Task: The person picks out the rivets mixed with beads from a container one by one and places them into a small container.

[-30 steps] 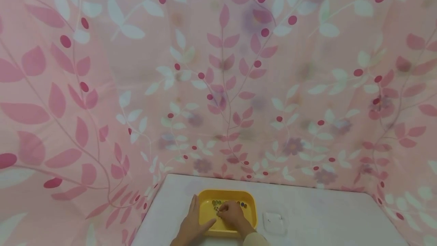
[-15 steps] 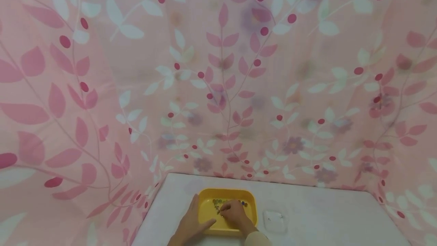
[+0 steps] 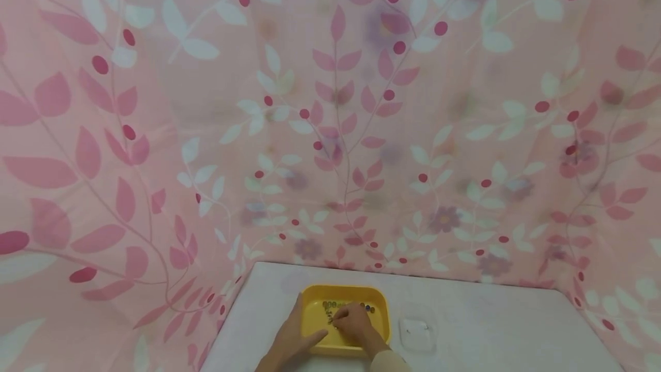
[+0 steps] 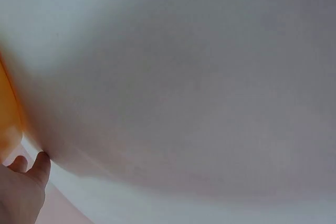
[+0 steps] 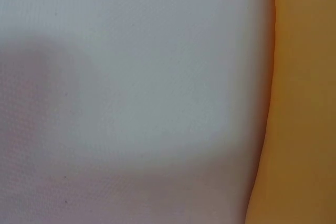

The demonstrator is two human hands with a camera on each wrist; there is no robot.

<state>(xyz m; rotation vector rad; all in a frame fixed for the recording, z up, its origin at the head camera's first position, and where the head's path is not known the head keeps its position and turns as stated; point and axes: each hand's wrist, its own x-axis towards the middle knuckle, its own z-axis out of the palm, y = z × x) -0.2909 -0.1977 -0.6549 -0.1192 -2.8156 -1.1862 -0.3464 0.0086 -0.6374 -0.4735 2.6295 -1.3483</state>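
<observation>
A yellow tray [image 3: 380,303] lies on the white table. Along its far side runs a row of small round glass marbles [image 3: 330,305], greenish at the left, with a blue marble [image 3: 368,307] near the right end. A line of smaller shiny pieces [image 3: 329,316] leads down from the row's left end. My left hand [image 3: 290,334] rests at the tray's left wall, fingers straight, thumb reaching over the front rim. Over the tray's middle, my right hand [image 3: 353,323] pinches a tiny piece by the shiny line; its kind is too small to tell. The hand covers part of the row.
Right of the tray stands a clear plastic container [image 3: 417,334] with a few tiny pieces inside. The white table [image 3: 496,326] ends at the back against a pink leaf-patterned curtain [image 3: 361,131], which also hangs at both sides.
My right hand has shifted slightly right from the line of small pieces and stays low over the tray. The left hand keeps its place at the tray.
</observation>
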